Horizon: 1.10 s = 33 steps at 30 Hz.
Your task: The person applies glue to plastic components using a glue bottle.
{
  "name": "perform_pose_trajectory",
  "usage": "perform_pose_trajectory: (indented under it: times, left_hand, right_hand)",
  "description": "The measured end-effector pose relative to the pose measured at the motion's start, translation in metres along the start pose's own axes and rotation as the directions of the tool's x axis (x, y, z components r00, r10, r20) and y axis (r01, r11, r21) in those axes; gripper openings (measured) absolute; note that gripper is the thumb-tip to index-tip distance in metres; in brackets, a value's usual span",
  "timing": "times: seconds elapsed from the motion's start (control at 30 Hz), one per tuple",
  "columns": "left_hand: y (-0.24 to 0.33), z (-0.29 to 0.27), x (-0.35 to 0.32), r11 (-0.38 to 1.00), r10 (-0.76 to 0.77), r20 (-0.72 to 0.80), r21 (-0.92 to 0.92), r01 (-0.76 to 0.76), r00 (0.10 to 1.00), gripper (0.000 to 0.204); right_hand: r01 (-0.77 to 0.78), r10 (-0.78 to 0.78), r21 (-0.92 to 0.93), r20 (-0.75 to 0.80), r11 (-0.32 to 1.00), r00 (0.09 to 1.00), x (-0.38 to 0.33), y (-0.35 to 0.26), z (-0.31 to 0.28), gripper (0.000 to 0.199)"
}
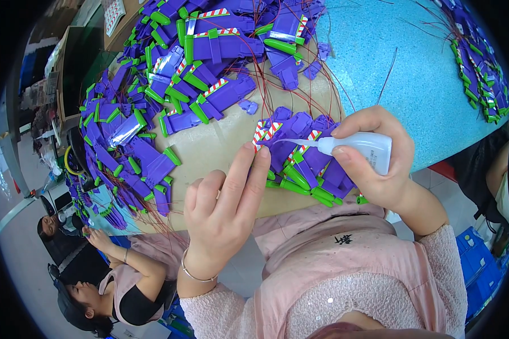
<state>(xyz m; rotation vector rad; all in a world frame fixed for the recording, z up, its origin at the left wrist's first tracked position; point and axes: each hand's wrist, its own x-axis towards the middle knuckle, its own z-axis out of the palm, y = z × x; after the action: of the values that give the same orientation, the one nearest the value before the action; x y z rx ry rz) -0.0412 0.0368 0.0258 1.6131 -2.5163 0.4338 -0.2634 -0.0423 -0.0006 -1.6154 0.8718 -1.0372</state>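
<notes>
My right hand (382, 152) is closed around a small white squeeze bottle (369, 148) with a long, thin, translucent nozzle. The bottle lies almost level, its tip pointing left and reaching a purple plastic part (259, 134) with red-and-white striped edging. At that part's near end, my left hand (226, 198) has its index and middle fingertips close together on the striped edge; its other fingers are curled and the thumb is mostly hidden. Just under the nozzle lies a cluster of purple pieces with green tips (297, 175).
A large heap of purple-and-green parts (220, 45) with thin red wires covers the table's far left. Blue speckled sheeting (379, 73) lies to the right, with another pile of parts (478, 73) at its far edge. Another person (113, 282) works at the lower left.
</notes>
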Motion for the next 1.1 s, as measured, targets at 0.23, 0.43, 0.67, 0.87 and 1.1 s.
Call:
perform_pose_trajectory:
  times: [0.23,0.43,0.67,0.87,1.1]
  left_hand:
    - [0.0,-0.005,0.006,0.995,-0.042,0.059,-0.084,0.047,0.997,0.04]
    - [-0.017,0.013,0.021,0.747,-0.025,0.222,-0.644,0.166,0.975,0.041]
    - [-0.044,0.054,0.032,0.932,-0.314,0.013,-0.186,0.31,0.949,0.035]
    - [-0.03,0.021,0.015,0.884,-0.34,0.057,-0.321,0.34,0.939,0.042]
    - [0.005,-0.013,0.006,0.892,-0.234,0.141,-0.361,0.27,0.962,0.052]
  right_hand:
    - [-0.016,0.02,0.084,-0.045,0.996,0.999,-0.005,0.001,-0.009,0.018]
    - [-0.037,0.05,0.14,-0.092,0.989,0.994,-0.008,0.005,-0.016,0.02]
    - [-0.053,0.065,0.129,-0.089,0.99,0.994,-0.009,0.006,-0.012,0.019]
    - [-0.095,0.106,0.145,-0.069,0.985,0.992,-0.01,0.006,-0.017,0.018]
    - [-0.089,0.103,0.168,-0.075,0.982,0.992,-0.012,0.003,-0.012,0.018]
